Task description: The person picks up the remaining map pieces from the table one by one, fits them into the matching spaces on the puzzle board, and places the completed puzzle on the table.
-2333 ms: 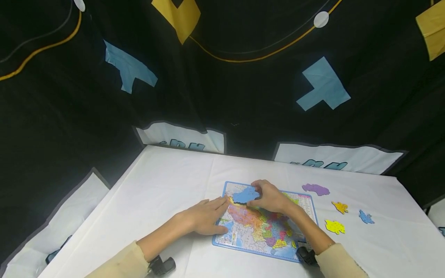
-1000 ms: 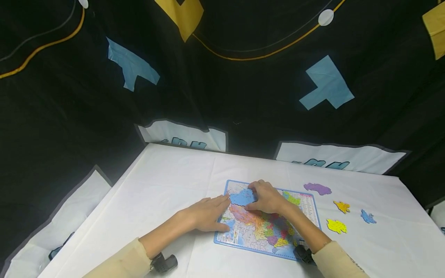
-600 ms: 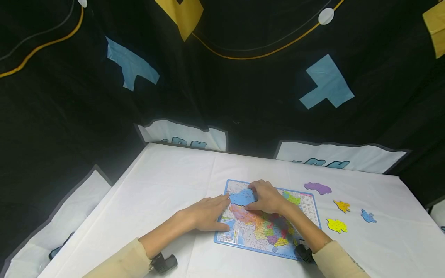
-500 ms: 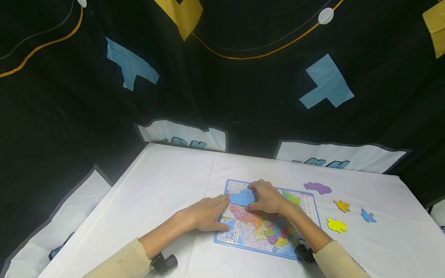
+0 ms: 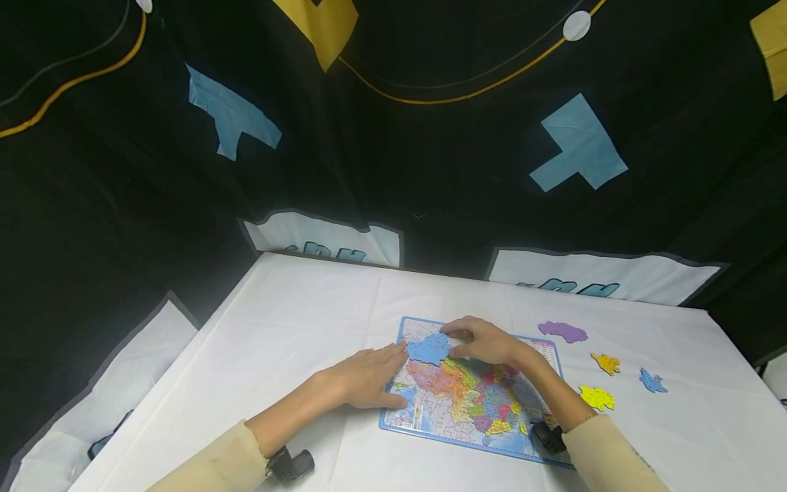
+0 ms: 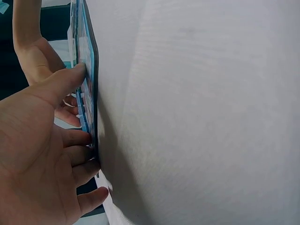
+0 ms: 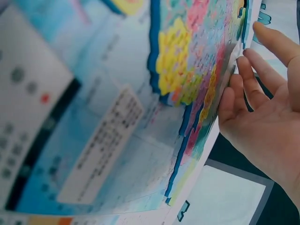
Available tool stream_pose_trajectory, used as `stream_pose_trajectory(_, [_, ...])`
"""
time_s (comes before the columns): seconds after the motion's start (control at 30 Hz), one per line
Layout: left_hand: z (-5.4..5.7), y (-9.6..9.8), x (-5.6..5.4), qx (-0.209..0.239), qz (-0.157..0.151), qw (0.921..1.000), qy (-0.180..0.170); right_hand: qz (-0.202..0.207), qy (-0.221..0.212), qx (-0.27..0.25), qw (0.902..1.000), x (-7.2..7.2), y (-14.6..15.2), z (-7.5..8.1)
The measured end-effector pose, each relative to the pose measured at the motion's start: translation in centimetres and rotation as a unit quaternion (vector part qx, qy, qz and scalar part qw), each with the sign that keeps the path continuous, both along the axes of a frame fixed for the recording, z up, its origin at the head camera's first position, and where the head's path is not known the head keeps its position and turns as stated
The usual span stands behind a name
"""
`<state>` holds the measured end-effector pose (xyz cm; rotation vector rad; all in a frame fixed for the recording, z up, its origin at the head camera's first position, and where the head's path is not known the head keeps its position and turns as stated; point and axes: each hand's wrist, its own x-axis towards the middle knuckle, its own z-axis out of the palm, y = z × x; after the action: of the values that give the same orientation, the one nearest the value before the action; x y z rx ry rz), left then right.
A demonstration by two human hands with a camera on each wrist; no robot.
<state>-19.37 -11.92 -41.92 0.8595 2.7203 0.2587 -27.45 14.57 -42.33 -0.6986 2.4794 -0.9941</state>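
Observation:
A map puzzle board [image 5: 430,415] with a blue rim lies on the white table, many coloured pieces set in it. Near its upper left the large blue puzzle piece [image 5: 428,349] lies flat above the orange-pink region. My left hand [image 5: 367,379] rests along the board's left edge, fingers extended; in the left wrist view the left hand's fingers [image 6: 77,152] touch the rim. Just right of the blue piece hovers my right hand [image 5: 486,342], fingers loosely bent. In the right wrist view the right hand [image 7: 265,89] holds nothing visible. It hides part of the board's top.
Right of the board lie loose puzzle pieces: a purple one [image 5: 563,332], an orange-yellow one [image 5: 606,363], a bright yellow one [image 5: 596,397] and a small blue one [image 5: 652,380]. A black curtain [image 5: 424,164] hangs behind the table.
The blue puzzle piece came down flat onto the board under my right hand. My right hand has since released it and shifted slightly right. The left hand stays at the board's edge.

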Motion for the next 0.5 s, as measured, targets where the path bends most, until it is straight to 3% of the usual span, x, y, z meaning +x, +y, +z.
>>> stream_pose_trajectory(0.5, [0.07,0.02,0.15,0.001,-0.002,1.0000,0.000,-0.015,0.022,0.011,0.9996,-0.20,-0.43,-0.16])
